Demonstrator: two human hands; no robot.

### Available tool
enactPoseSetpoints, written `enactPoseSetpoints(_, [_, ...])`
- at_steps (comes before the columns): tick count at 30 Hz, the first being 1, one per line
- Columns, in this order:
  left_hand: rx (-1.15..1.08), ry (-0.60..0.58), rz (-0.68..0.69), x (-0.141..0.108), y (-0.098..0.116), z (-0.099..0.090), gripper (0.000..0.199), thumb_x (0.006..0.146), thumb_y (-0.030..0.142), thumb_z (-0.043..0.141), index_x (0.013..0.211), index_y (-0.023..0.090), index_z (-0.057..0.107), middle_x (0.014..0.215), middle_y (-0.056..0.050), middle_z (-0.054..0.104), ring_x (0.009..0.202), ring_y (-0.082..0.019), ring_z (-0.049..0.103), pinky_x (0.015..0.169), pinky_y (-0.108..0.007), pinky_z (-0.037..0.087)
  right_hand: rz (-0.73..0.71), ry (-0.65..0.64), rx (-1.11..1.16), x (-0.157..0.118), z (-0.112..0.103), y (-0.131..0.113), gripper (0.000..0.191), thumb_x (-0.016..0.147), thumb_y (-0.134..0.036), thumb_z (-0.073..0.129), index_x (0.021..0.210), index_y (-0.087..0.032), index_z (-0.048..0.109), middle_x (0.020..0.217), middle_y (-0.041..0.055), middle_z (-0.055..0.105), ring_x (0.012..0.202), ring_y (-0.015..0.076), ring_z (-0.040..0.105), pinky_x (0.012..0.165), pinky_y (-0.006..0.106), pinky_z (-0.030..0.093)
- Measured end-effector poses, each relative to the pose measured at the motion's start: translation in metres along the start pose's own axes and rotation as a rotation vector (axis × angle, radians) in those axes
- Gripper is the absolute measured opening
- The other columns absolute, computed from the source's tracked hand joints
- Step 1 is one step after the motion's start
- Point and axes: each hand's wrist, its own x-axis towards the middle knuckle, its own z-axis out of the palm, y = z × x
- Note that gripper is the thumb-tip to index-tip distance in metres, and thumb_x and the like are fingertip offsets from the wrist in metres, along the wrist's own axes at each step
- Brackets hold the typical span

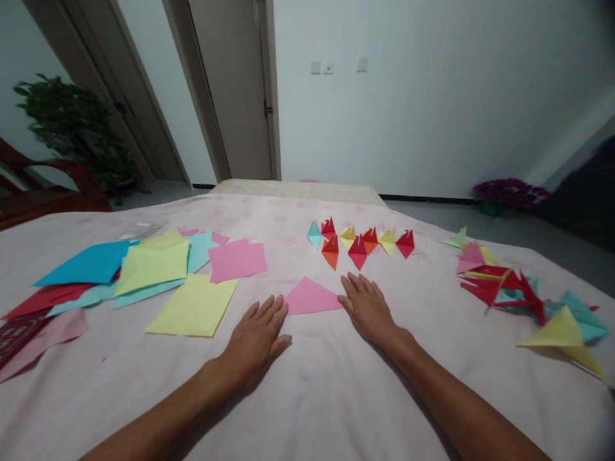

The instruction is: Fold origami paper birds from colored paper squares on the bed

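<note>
A pink sheet of paper folded into a triangle [312,297] lies flat on the pink tablecloth [307,397], its point facing away from me. My left hand [259,336] rests at the triangle's left corner, palm down, fingers stretched out. At the right corner lies my right hand [368,307], also flat, its thumb touching the paper. Beyond the right hand stand several small folded paper cranes, among them a red crane [358,251], an orange crane [330,251] and a light blue crane [314,234].
On the left are spread square paper sheets: yellow [192,307], pink [237,259] and blue [89,264]. Along the right edge lies a pile of larger folded papers, including a red one [500,288] and a yellow one [560,333]. A wooden chair [57,186] stands at the far left.
</note>
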Motion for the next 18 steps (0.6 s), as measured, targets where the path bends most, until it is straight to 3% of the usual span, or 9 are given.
enactPoseSetpoints(4, [-0.011,0.096,-0.201,0.026,0.014,-0.007,0.035,0.098,0.041,0.042,0.111,0.018,0.065,0.117,-0.012,0.067,0.109,-0.027,0.060,0.091,-0.040,0.044,0.015,0.059,0.028,-0.003,0.003,-0.003,0.050,0.100,-0.040,0.039,0.145,-0.019,0.045,0.154,0.0100,0.038,0.144,0.0276,0.029,0.117,0.049,0.020])
enactPoseSetpoints(8, [-0.002,0.143,-0.308,0.050,0.023,-0.008,0.031,0.088,0.040,0.058,0.108,0.017,0.062,0.111,-0.013,0.063,0.102,-0.028,0.058,0.081,-0.036,0.043,-0.001,0.135,0.076,-0.010,0.000,-0.005,0.043,0.099,-0.036,0.042,0.138,-0.020,0.051,0.148,0.0121,0.047,0.139,0.0249,0.037,0.115,0.047,0.024])
enactPoseSetpoints(12, [-0.230,0.106,-0.395,0.060,0.016,-0.006,0.042,0.079,0.042,0.065,0.114,0.019,0.058,0.110,-0.011,0.065,0.094,-0.026,0.062,0.070,-0.030,0.040,-0.009,0.223,0.185,-0.016,-0.004,-0.008,0.037,0.097,-0.031,0.045,0.129,-0.019,0.058,0.140,0.0134,0.055,0.134,0.0235,0.044,0.114,0.046,0.027])
enactPoseSetpoints(15, [-0.393,0.090,-0.454,0.059,0.011,-0.003,0.027,0.075,0.040,0.067,0.094,0.021,0.062,0.093,-0.005,0.069,0.083,-0.023,0.063,0.065,-0.028,0.037,0.014,0.269,0.251,-0.019,-0.007,-0.010,0.035,0.096,-0.028,0.045,0.126,-0.018,0.060,0.135,0.0140,0.058,0.129,0.0235,0.048,0.111,0.044,0.032])
enactPoseSetpoints(18, [-0.571,0.292,-0.430,0.050,0.014,0.003,0.020,0.079,0.039,0.061,0.077,0.019,0.060,0.075,-0.002,0.066,0.072,-0.021,0.061,0.062,-0.027,0.038,0.038,0.334,0.377,-0.022,-0.011,-0.011,0.037,0.097,-0.028,0.040,0.126,-0.017,0.060,0.132,0.0147,0.059,0.124,0.0238,0.051,0.107,0.044,0.037])
